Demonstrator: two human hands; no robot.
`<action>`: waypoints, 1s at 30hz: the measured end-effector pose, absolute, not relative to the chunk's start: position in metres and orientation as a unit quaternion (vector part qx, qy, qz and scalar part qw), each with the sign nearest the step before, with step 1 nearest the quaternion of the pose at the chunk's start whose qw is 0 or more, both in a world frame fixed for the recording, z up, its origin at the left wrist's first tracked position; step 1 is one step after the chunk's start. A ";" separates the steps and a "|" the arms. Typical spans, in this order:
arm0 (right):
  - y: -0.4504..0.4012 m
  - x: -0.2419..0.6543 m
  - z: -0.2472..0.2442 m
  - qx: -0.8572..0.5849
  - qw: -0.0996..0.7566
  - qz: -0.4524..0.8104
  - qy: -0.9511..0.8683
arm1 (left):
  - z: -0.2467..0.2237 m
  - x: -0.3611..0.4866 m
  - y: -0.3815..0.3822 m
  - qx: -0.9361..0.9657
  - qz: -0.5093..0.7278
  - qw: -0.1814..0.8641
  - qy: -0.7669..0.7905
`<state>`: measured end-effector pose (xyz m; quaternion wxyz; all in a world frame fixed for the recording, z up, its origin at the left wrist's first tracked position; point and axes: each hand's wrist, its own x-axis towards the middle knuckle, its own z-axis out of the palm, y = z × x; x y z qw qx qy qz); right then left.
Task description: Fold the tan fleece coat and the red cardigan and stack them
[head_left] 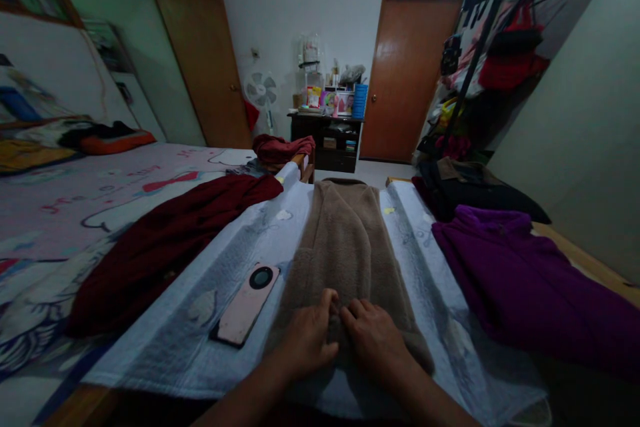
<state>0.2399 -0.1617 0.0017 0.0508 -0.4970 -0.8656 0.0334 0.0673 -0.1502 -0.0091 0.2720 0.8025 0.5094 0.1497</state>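
A brown fleece coat [345,240] lies folded into a long strip on the light-blue patterned sheet [295,210]. Both hands are at its near end, close together. My left hand [310,333] has its fingers curled into the fleece, its thumb held apart below. Beside it, my right hand [373,330] bends its fingers onto the same fabric, and its thumb is hidden. A pink phone [247,313] with a round black camera ring lies face down to the left of the coat.
A dark red garment [175,240] lies at the left, towards a pink bed [125,180]. Folded purple clothing [525,273] and dark clothing [480,190] lie at the right. Behind stand a white fan [261,90], a dark cabinet [325,159] and a brown door [400,73].
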 end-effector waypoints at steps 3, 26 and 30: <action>-0.161 0.238 -0.002 -0.499 0.047 0.019 -0.865 | -0.006 0.067 -0.147 0.790 0.159 0.288 0.518; -0.140 0.243 0.023 -0.489 -0.025 0.107 -0.865 | 0.005 0.118 0.049 0.959 0.049 0.133 0.246; -0.134 0.247 0.024 -0.482 -0.034 0.113 -0.868 | -0.008 0.129 0.057 0.969 0.039 0.133 0.203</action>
